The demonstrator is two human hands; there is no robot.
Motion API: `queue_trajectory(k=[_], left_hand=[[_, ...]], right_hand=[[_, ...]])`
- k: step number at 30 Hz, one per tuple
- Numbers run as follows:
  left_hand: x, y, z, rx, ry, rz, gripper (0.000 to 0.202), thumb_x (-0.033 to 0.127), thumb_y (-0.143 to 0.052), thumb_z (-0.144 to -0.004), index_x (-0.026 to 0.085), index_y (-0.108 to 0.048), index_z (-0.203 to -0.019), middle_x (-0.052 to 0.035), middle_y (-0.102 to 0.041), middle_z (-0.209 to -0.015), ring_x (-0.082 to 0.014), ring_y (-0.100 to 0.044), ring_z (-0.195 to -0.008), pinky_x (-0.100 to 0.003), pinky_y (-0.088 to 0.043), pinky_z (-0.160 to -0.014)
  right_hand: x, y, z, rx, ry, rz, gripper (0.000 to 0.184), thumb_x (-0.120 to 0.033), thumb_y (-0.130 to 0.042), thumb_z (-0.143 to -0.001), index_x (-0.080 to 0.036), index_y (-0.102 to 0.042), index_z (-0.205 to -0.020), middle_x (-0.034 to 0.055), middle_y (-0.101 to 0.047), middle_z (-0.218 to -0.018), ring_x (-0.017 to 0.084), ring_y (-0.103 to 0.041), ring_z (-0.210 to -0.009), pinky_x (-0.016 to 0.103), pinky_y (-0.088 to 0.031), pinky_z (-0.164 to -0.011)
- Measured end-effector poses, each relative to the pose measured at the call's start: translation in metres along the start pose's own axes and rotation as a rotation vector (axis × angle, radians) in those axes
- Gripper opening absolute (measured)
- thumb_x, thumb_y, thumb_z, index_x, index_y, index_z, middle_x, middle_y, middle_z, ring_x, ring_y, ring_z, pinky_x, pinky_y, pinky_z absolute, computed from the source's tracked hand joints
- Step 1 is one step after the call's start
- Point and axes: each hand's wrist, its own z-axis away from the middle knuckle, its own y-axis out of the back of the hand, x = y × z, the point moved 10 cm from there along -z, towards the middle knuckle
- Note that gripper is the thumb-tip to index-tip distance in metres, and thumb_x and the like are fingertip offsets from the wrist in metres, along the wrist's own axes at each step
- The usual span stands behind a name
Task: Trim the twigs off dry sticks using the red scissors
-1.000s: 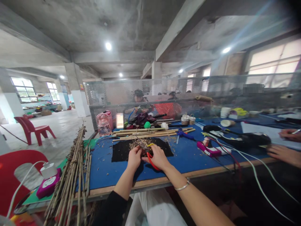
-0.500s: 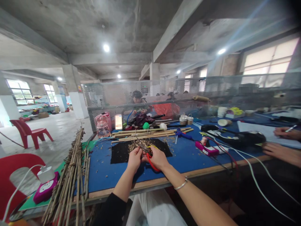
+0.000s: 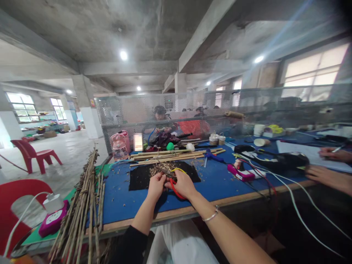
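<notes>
My right hand is wrapped round red-handled pruning shears, with a yellow strip showing above the fingers. Their dark blades point away and to the left, over a heap of short cut twig pieces. Close beside the blades, my left hand is closed in a pinch; whatever its fingertips hold is too small to make out. The heap lies on a black cloth spread over the blue tabletop. Both hands are over the near edge of this cloth.
A bundle of long dry stalks leans at the left, by a purple power strip. Pale sticks, a blue glue gun and another power strip lie beyond and rightward. A co-worker's hands are at far right, one holding a pen.
Both hands stay nearly in place, with the shears still in my right hand. The blades are slightly lower and less distinct, and the view has shifted a little.
</notes>
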Motion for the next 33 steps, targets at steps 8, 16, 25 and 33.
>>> queue_trajectory(k=[8, 16, 25, 33], left_hand=[[-0.001, -0.002, -0.001, -0.023, -0.028, 0.018, 0.033, 0.04, -0.058, -0.073, 0.013, -0.064, -0.09, 0.0, -0.059, -0.06, -0.0056, -0.038, -0.037, -0.017, -0.028, -0.033], [-0.003, 0.009, -0.003, 0.09, -0.004, 0.154, 0.04, 0.034, -0.068, -0.065, 0.011, -0.064, -0.098, 0.0004, -0.059, -0.059, -0.0063, -0.044, -0.041, -0.017, -0.031, -0.037], [-0.006, 0.017, -0.005, 0.137, -0.024, 0.115, 0.037, 0.032, -0.07, -0.06, 0.011, -0.067, -0.09, -0.0025, -0.063, -0.063, -0.01, -0.052, -0.049, -0.018, -0.036, -0.039], [-0.005, 0.02, -0.004, 0.164, -0.023, 0.074, 0.035, 0.032, -0.069, -0.06, 0.011, -0.069, -0.087, -0.0045, -0.066, -0.067, -0.0112, -0.054, -0.051, -0.018, -0.035, -0.039]], right_hand=[[0.01, -0.011, 0.0, -0.104, -0.084, 0.019, 0.049, -0.066, -0.054, -0.068, -0.021, -0.056, -0.088, 0.0066, -0.067, -0.085, 0.022, -0.062, -0.079, 0.027, -0.038, -0.064], [0.006, -0.008, 0.0, -0.055, -0.049, 0.02, 0.053, -0.066, -0.057, -0.065, -0.02, -0.054, -0.092, 0.0071, -0.065, -0.089, 0.022, -0.06, -0.083, 0.028, -0.039, -0.068], [0.003, -0.016, -0.003, -0.074, 0.037, -0.001, 0.053, -0.062, -0.056, -0.069, -0.018, -0.052, -0.098, 0.0109, -0.059, -0.103, 0.026, -0.053, -0.098, 0.034, -0.037, -0.078], [0.002, -0.018, -0.004, -0.086, 0.084, -0.058, 0.061, -0.062, -0.061, -0.065, -0.017, -0.05, -0.105, 0.011, -0.058, -0.108, 0.026, -0.051, -0.103, 0.034, -0.035, -0.082]])
